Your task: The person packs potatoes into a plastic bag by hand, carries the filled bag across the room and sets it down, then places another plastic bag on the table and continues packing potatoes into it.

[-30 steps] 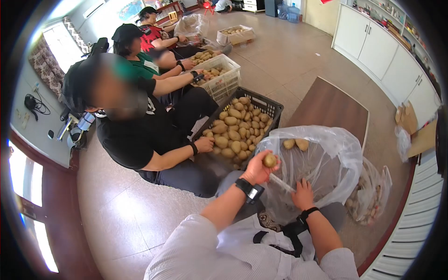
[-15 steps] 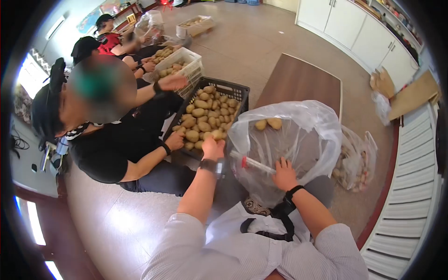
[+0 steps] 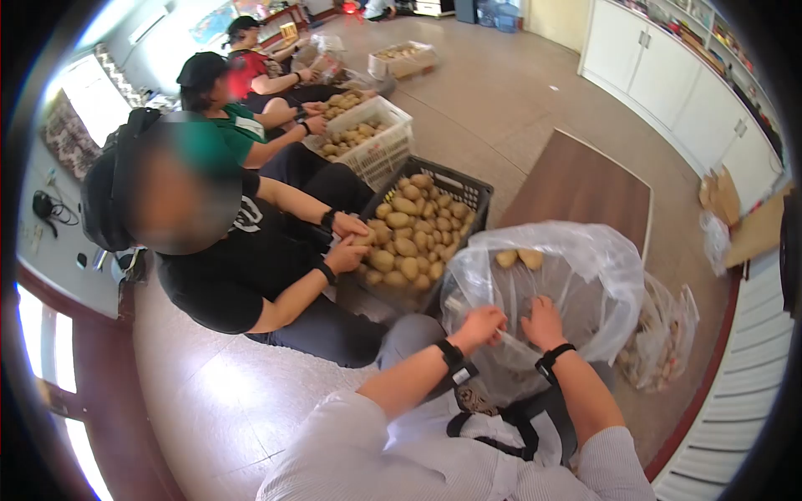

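Note:
My left hand (image 3: 482,327) is at the near left side of a large clear plastic bag (image 3: 576,242), its fingers curled together. A pale, thin strip shows by its fingertips, but I cannot make out what it is. My right hand (image 3: 544,324) is over the near part of the bag's opening, fingers stretched forward and apart, with nothing visible in them. Two potatoes (image 3: 518,260) lie at the far side of the bag. Left of the bag stands a black crate (image 3: 468,188) full of potatoes (image 3: 407,246).
A co-worker in black (image 3: 217,275) sits at my left, both hands on a potato by the crate. Beyond are a white crate (image 3: 388,154) of potatoes and other people. A brown low table (image 3: 576,188) stands ahead; a filled plastic bag (image 3: 664,338) lies at right.
My left hand has moved from the black crate's near edge to the plastic bag. My right hand stays over the bag. The co-worker's outstretched arm has come back, hands together. The view has shifted.

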Tool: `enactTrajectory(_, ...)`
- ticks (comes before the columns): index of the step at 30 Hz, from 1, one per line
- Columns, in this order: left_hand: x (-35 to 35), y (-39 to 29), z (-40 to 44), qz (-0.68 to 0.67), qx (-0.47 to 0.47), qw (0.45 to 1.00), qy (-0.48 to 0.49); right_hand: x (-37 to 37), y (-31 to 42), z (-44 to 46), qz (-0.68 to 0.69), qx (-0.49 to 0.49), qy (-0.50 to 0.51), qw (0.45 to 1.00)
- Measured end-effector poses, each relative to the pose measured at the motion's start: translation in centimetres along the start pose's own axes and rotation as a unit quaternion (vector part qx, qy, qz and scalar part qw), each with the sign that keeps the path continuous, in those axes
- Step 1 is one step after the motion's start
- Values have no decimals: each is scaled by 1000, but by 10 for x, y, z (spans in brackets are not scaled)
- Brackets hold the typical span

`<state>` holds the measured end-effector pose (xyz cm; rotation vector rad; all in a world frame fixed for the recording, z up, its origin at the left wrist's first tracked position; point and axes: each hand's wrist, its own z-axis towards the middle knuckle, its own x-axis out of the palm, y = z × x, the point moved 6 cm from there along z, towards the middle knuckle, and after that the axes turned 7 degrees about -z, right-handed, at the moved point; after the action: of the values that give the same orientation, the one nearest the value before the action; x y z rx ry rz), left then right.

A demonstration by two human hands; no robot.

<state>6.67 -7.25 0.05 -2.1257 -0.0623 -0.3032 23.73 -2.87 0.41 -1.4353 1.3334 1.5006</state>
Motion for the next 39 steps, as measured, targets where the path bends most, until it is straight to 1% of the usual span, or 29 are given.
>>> enactTrajectory(2,3,8,4,26,-9,1000,2,-8,-6,16,-8,46,-29,999)
enactTrajectory(4,7,16,13,15,-3,999,34,-15,-5,33,-1,42,-53,998)
enactTrajectory(5,6,16,18,17,2,999,30,-18,-5,43,3,44,-72,996)
enactTrajectory(7,11,19,16,62,-15,997,30,-26,1,57,-12,28,-98,995)
enactTrajectory(8,12,19,14,46,-17,998,35,-31,5,64,-28,14,-122,992)
enactTrajectory(9,13,14,13,47,-15,998,32,-39,10,73,-26,11,-124,992)
enactTrajectory(12,14,10,11,74,-19,996,35,-49,26,91,-4,-13,-117,993)
enactTrajectory(14,16,17,14,74,-21,996,52,-43,28,101,-50,-11,-79,996)
enactTrajectory(15,15,19,17,76,-21,996,51,-42,28,107,-48,-12,-80,996)
enactTrajectory(17,17,25,21,83,-17,995,59,-34,28,116,-45,-16,-24,999)
enactTrajectory(18,19,24,17,84,-18,994,60,-35,29,118,-44,-16,-24,999)
enactTrajectory(20,21,15,12,74,-5,996,47,-35,32,125,-49,-7,21,999)
enactTrajectory(21,21,17,14,75,-4,996,47,-31,31,126,-49,-8,19,999)
enactTrajectory(23,21,19,16,75,-13,995,57,-36,36,122,-104,-40,-106,988)
enactTrajectory(24,21,19,17,76,-11,995,56,-38,39,119,-103,-42,-108,988)
enactTrajectory(26,19,21,17,68,-23,996,47,-38,39,113,-87,-3,-71,994)
enactTrajectory(28,19,23,17,73,-33,995,51,-34,35,106,-80,-4,-70,994)
enactTrajectory(30,16,21,17,79,-38,995,54,-37,35,103,-74,-8,-73,995)
enactTrajectory(33,17,20,15,67,-22,996,52,-44,31,89,-92,11,-92,991)
enactTrajectory(36,12,19,15,89,-11,995,41,-45,25,76,-78,10,-110,991)
enactTrajectory(38,11,22,15,97,-11,994,47,-44,19,66,-90,36,-114,989)
enactTrajectory(39,10,21,16,97,-8,994,46,-42,17,63,-91,34,-117,988)
